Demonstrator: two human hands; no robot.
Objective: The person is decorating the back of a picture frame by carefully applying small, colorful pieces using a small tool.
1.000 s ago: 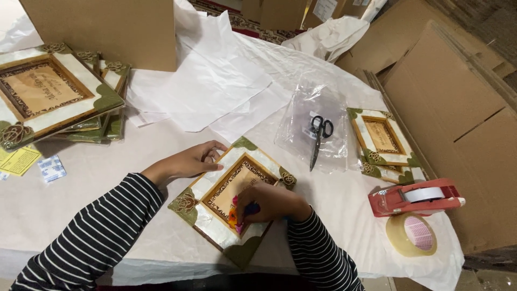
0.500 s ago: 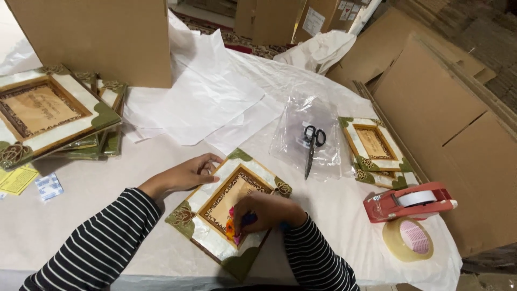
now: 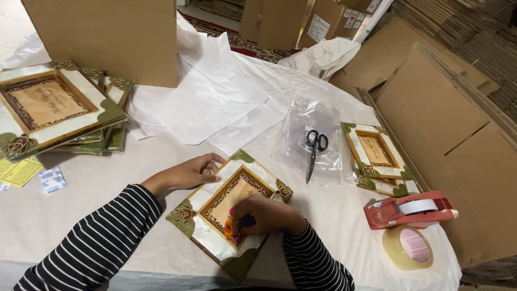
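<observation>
On white-covered table (image 3: 81, 215), decorative frame (image 3: 231, 207) lies flat, tilted. Left hand (image 3: 188, 173) flat, fingers together, pins upper-left edge. Right hand (image 3: 267, 215) clamped on small pink-orange object (image 3: 232, 229), kind unclear, over panel. Risks: frame skids if hold loosens; hard pressure mars panel.

Cardboard-stacked room (image 3: 447, 102), white-covered table (image 3: 107, 178)

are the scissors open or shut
Shut: the scissors lie on the clear plastic bag with blades together in one line.
</observation>
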